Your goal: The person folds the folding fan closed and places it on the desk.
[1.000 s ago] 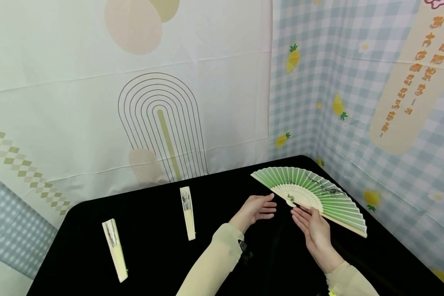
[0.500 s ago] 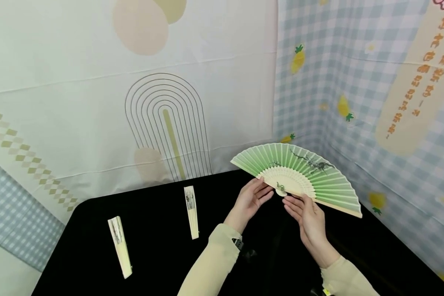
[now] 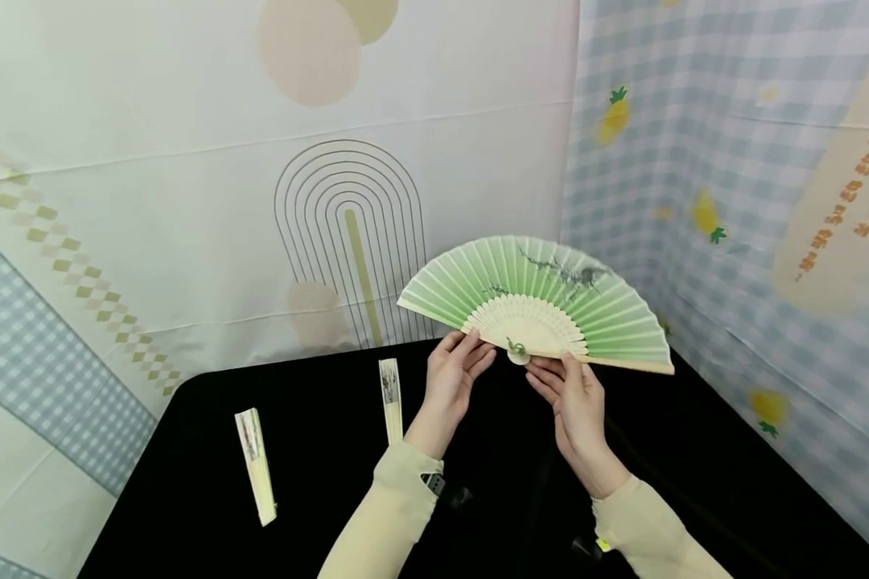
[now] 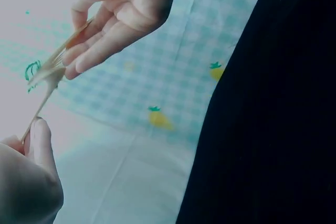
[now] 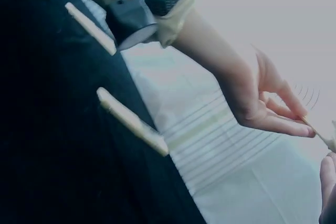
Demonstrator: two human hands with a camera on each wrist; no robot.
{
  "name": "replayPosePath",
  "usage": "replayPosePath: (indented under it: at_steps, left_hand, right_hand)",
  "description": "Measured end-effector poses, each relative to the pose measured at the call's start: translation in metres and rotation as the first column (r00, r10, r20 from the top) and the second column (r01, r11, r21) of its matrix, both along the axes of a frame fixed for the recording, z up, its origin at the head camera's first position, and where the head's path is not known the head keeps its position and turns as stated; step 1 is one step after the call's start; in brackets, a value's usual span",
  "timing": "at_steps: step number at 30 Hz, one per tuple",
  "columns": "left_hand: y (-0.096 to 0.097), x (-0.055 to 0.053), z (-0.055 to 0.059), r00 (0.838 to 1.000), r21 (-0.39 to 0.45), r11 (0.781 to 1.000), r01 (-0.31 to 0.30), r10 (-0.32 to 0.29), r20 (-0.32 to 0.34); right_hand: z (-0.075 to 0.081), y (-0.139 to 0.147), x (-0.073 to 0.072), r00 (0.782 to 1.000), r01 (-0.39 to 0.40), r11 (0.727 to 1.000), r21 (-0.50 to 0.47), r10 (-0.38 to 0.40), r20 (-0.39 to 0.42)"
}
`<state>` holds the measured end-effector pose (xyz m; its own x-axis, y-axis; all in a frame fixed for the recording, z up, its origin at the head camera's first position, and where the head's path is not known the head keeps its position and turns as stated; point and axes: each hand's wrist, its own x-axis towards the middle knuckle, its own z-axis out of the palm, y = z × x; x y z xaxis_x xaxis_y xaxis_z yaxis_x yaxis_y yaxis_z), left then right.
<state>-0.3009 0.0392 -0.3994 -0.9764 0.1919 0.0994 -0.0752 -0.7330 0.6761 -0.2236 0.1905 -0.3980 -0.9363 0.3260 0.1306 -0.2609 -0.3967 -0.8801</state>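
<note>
A green folding fan (image 3: 532,318) with pale ribs and a dark branch print is spread wide in the head view. My left hand (image 3: 449,374) pinches the left end of its ribs between thumb and fingers. On the other side, my right hand (image 3: 581,406) pinches the right guard stick, thumb in front. A green cord hangs at the pivot between both hands. The left wrist view catches the fan's ribs (image 4: 58,59) edge-on, with the right hand (image 4: 126,14) above. In the right wrist view the left hand (image 5: 257,93) grips the thin fan edge.
Two folded fans lie on the black table (image 3: 319,498): one (image 3: 257,470) at the left, another (image 3: 391,398) partly covered by the left forearm. A white cloth wall (image 3: 188,241) rises behind the table. A blue checked cloth (image 3: 644,161) stands at the right.
The left hand, empty a second ago, has taken hold of the fan's left side. Both hands have raised the spread fan off the table, leftward and more upright. The view has swung left.
</note>
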Motion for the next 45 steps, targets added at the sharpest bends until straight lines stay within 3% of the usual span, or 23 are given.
replayPosePath:
  at_steps: [10, 18, 22, 25, 29, 37, 45]
  left_hand:
    - [-0.04, 0.011, 0.018, 0.991, 0.046, 0.996, -0.072, 0.077, -0.111]
    - [-0.073, 0.017, 0.027, 0.98, 0.098, 0.986, -0.136, 0.148, -0.131]
    - [-0.086, 0.022, 0.029, 0.977, 0.118, 0.98, -0.161, 0.175, -0.123]
    - [-0.095, 0.025, 0.031, 0.97, 0.131, 0.977, -0.168, 0.187, -0.154]
    - [-0.107, 0.027, 0.032, 0.952, 0.182, 0.961, -0.208, 0.242, -0.187]
    - [-0.128, 0.027, 0.034, 0.915, 0.288, 0.898, -0.333, 0.381, -0.131]
    - [-0.127, 0.026, 0.028, 0.864, 0.346, 0.851, -0.395, 0.472, -0.175]
  right_hand:
    - [0.021, -0.029, -0.012, 0.994, -0.092, 0.987, -0.129, 0.083, -0.076]
    - [0.034, -0.043, -0.019, 0.967, -0.208, 0.925, -0.318, 0.145, -0.212]
    - [0.036, -0.051, -0.02, 0.964, -0.213, 0.918, -0.335, 0.141, -0.226]
    - [0.036, -0.058, -0.021, 0.963, -0.216, 0.919, -0.33, 0.144, -0.23]
    - [0.034, -0.062, -0.021, 0.957, -0.229, 0.917, -0.327, 0.151, -0.248]
    - [0.031, -0.062, -0.021, 0.951, -0.236, 0.915, -0.328, 0.148, -0.272]
    - [0.021, -0.057, -0.029, 0.921, -0.278, 0.897, -0.344, 0.146, -0.362]
